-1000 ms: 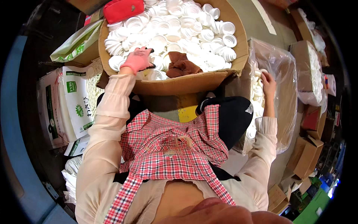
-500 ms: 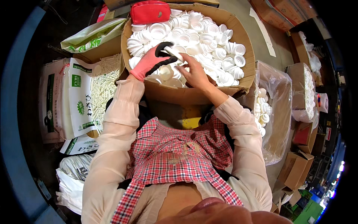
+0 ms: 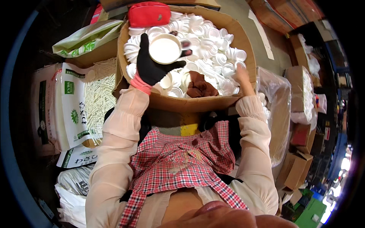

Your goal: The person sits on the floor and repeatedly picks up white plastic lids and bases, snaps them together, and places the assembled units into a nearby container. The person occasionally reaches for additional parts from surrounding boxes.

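In a large cardboard carton [image 3: 182, 103] in front of me lie many small white plastic pieces [image 3: 207, 41], round and cap-like. My left hand [image 3: 150, 70] wears a pink and black glove and is turned palm up over them. A round, shallow white lid [image 3: 165, 48] rests on that palm between the thumb and the spread fingers. My bare right hand [image 3: 242, 78] is at the carton's right side, over the white pieces. Motion smears its fingers, so whatever they may hold is not visible. A brown cloth [image 3: 201, 85] lies on the pieces near the front wall.
A red zip pouch [image 3: 149, 14] sits at the carton's far left corner. To the left, a box holds thin pale sticks [image 3: 99, 93] beside a printed white bag [image 3: 74, 102]. A plastic-lined box [image 3: 275, 117] with white pieces stands at right, with more cardboard boxes [image 3: 294, 171] beyond.
My hands have parted. The left has turned palm up with the lid lying on it; the right has moved away to the carton's right side, uncovering the brown cloth.
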{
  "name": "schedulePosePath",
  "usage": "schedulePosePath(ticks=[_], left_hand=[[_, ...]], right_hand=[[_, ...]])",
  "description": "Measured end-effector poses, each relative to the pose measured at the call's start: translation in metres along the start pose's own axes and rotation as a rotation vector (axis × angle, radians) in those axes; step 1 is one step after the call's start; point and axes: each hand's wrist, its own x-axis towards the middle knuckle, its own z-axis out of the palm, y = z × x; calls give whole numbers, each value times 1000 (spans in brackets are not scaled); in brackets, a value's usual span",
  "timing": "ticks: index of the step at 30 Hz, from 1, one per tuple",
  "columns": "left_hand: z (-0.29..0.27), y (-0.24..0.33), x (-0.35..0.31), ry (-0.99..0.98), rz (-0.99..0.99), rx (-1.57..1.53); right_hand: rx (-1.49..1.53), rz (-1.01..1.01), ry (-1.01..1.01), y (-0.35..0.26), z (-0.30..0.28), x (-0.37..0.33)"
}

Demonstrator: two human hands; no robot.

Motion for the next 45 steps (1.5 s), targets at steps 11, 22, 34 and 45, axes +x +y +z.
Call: schedulePosePath(ticks=[11,22,34,45], left_hand=[[-3,-17,16,-91,-77,42],[3,-35,11,164,126,532],[0,-32,2,23,312,622],[4,-56,9,15,383,1372]], right_hand=[[681,-119,-51,32,10,0],[966,-951,118,-84,-127,-123],[748,-1107,151,-139,-128,-161],[1810,-732,-532,-137,-111,-154]])
